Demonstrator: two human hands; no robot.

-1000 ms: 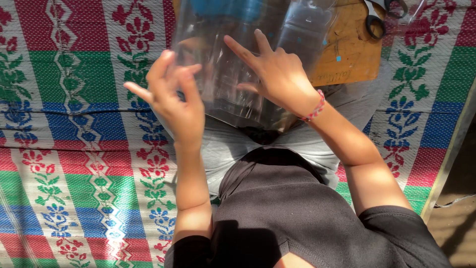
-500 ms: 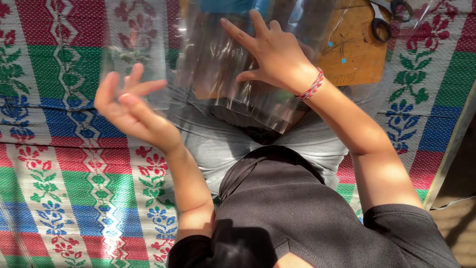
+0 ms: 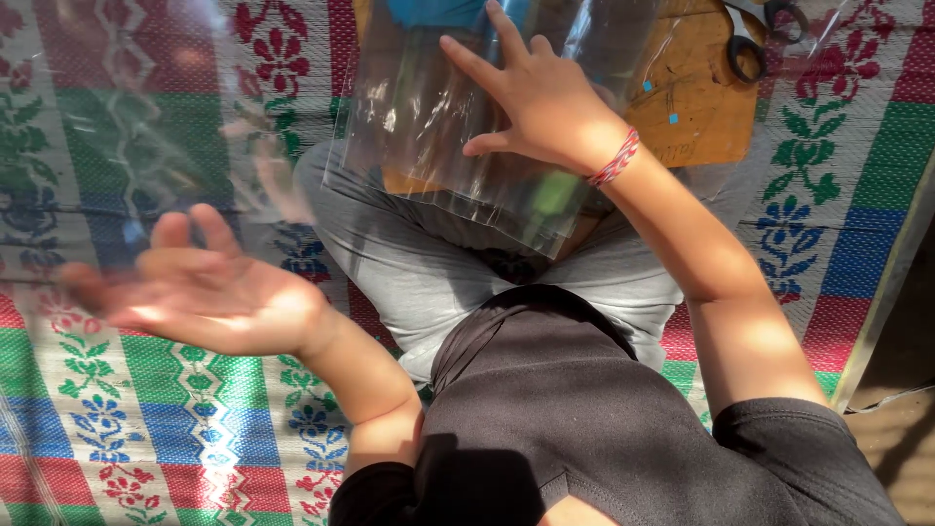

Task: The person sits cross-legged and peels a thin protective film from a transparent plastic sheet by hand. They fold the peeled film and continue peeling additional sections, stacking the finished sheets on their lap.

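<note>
I sit cross-legged on a woven mat with a wooden board [image 3: 693, 97] across my lap. A stack of clear plastic sheets [image 3: 429, 127] lies on the board and hangs over its near edge. My right hand [image 3: 541, 97], with a red thread band at the wrist, lies flat on the stack, fingers spread. My left hand [image 3: 195, 292] is out to the left over the mat, palm up, fingers apart. One loose clear sheet [image 3: 146, 127] hangs blurred just beyond its fingertips; I cannot tell whether the two touch.
The mat [image 3: 146, 419] has red, green and blue stripes with flower patterns. Black-handled scissors [image 3: 748, 47] lie at the board's far right corner. Something blue [image 3: 438, 12] shows under the sheets at the top edge. The mat's right edge [image 3: 877, 321] meets bare floor.
My left hand left the stack and swung out to the left, turning palm up. A single clear sheet went with it over the mat. The right hand stayed flat on the stack.
</note>
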